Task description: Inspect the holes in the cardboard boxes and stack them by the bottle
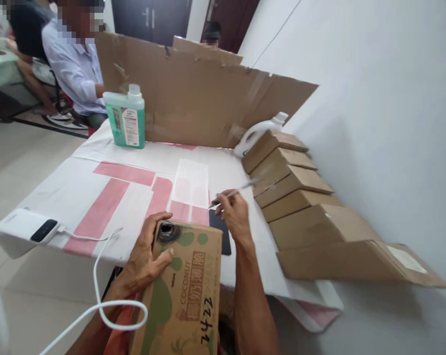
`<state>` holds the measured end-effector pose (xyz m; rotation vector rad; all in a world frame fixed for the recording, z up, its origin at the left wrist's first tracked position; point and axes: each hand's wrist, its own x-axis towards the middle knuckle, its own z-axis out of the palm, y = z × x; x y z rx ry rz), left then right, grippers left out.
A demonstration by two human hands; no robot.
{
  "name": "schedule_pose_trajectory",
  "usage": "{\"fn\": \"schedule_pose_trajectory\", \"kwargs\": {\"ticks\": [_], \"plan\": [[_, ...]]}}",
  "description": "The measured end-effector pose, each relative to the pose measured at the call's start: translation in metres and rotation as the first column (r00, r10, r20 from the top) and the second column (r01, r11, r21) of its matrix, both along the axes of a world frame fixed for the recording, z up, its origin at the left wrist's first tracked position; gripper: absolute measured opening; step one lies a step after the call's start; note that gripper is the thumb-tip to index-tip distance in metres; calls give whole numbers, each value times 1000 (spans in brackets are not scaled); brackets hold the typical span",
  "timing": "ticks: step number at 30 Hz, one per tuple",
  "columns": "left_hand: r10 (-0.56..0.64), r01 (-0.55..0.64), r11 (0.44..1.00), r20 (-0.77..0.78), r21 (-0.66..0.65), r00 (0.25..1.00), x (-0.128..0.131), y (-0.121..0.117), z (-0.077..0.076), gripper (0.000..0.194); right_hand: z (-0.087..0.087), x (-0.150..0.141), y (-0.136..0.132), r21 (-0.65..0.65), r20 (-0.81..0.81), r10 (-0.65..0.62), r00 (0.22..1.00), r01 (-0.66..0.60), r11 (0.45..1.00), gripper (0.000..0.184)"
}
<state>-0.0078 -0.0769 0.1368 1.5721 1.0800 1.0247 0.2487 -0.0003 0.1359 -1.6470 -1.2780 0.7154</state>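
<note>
My left hand [152, 251] is closed on a brown cardboard box [196, 266], its thumb on the front and its fingers along the upper left edge. The box is tilted, printed in green with "COCONUT", and has a dark-ringed hole near its top corner. In my right hand [233, 212] is a slim pen-like stick [241, 187], pinched between thumb and fingers; its upper end is blurred, so its exact kind is unclear. A thin white sheet [191, 185] lies left of that hand. Beneath the hand is a flat black rectangular item [224, 237], partly hidden by the box.
A jug of green liquid [128, 123] stands at the back left, before an upright cardboard panel [196, 98]. Several cardboard boxes [300, 227] line the right side near a white jug [259, 130]. A power bank [26, 227] with a white cable lies left. People sit beyond.
</note>
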Motion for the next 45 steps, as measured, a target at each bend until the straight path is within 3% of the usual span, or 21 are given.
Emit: {"fn": "schedule_pose_trajectory", "kwargs": {"ticks": [2, 6, 9, 12, 15, 17, 19, 21, 24, 27, 30, 32, 34, 38, 42, 45], "plan": [[-1, 1, 1000, -10, -11, 1000, -2, 2, -2, 64, -25, 9, 10, -225, 241, 107, 965, -51, 973, 16], [15, -16, 999, -14, -37, 1000, -6, 5, -4, 64, -64, 5, 9, -414, 337, 257, 906, -103, 904, 15], [27, -28, 999, -28, -45, 999, -6, 6, -2, 64, -72, -4, 2, -482, 393, 284, 875, -67, 873, 16], [45, -47, 998, -49, -45, 998, -5, 6, 1, 63, -67, -6, -7, -499, 433, 283, 856, -34, 866, 26], [54, -56, 997, -54, -46, 997, -5, 6, 3, 63, -62, -2, -27, -456, 474, 229, 850, 15, 890, 30], [50, -52, 997, -41, -51, 998, -5, 6, 3, 63, -64, 2, -46, -394, 562, 100, 821, 160, 905, 38], [46, -47, 998, -24, -53, 999, -5, 5, 2, 63, -69, 5, -64, -360, 658, -26, 753, 344, 867, 50], [47, -47, 998, -8, -46, 999, -4, 5, 1, 63, -75, 8, -77, -370, 688, -76, 722, 438, 819, 58], [47, -46, 998, 0, -42, 999, -4, 5, 2, 63, -81, 15, -81, -389, 547, -171, 820, 429, 815, 60], [40, -40, 998, -5, -52, 999, -4, 3, 3, 62, -82, 23, -76, -390, 206, -307, 929, 366, 845, 52], [40, -40, 997, -9, -67, 999, -4, 2, 3, 64, -82, 29, -76, -363, -47, -267, 962, 233, 902, 38], [38, -37, 996, 5, -79, 999, -4, 3, 3, 64, -78, 31, -84, -341, -146, -235, 961, 175, 924, 41], [33, -32, 996, 18, -88, 999, -4, 3, 3, 64, -67, 30, -96, -295, -357, -253, 899, 149, 944, 49], [21, -19, 995, 21, -95, 1000, -1, 3, 5, 64, -20, 24, -121, -144, -765, -203, 611, 145, 979, 51], [20, -18, 997, 23, -80, 1000, 5, 4, 9, 65, 25, -4, -136, -30, -826, -8, 564, -29, 999, 41], [42, -41, 997, 29, -58, 999, 6, 2, 8, 63, 30, -44, -145, -21, -868, 123, 481, -284, 959, 44]]}}
